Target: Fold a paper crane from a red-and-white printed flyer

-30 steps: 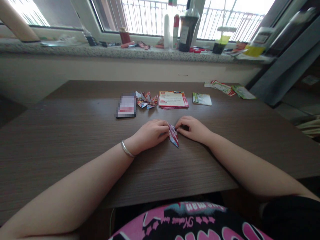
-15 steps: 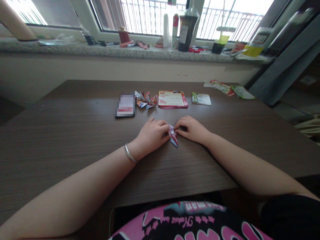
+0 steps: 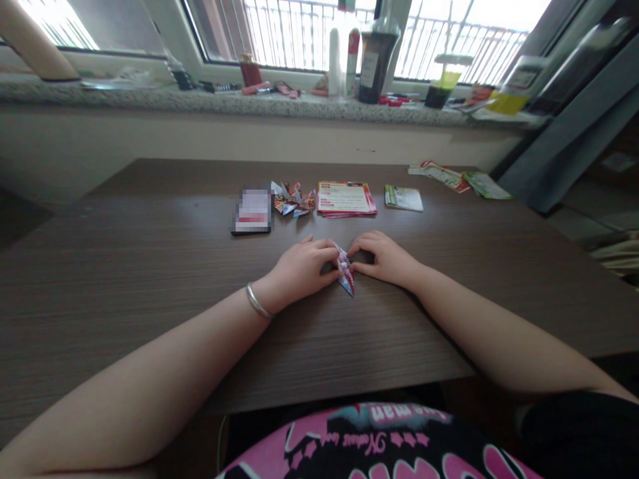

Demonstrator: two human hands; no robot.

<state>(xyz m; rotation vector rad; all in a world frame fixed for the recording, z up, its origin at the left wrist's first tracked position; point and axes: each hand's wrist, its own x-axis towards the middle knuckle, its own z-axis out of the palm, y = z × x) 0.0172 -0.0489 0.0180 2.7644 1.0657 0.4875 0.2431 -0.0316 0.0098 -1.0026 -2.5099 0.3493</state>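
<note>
Between my hands, just above the table, is a small folded paper piece (image 3: 346, 271), narrow and pointed, red, white and pale blue. My left hand (image 3: 308, 265), with a silver bangle at the wrist, pinches its left side between thumb and fingers. From the other side my right hand (image 3: 382, 258) closes thumb and fingertips on its right edge. Fingers cover part of the folds. Beyond my left hand lie several folded paper pieces (image 3: 294, 199) in a cluster. A stack of printed paper sheets (image 3: 347, 197) sits to their right.
A phone-like device with a blurred screen (image 3: 252, 211) lies left of the cluster. A smaller paper stack (image 3: 403, 198) and loose printed slips (image 3: 446, 176) lie at the back right. Bottles, including a dark one (image 3: 378, 63), stand on the stone windowsill (image 3: 294, 106) behind the table (image 3: 150, 266).
The paper piece has turned slightly between my fingers, showing more of its upper part. Both hands keep their grip almost in place; the view has shifted a little.
</note>
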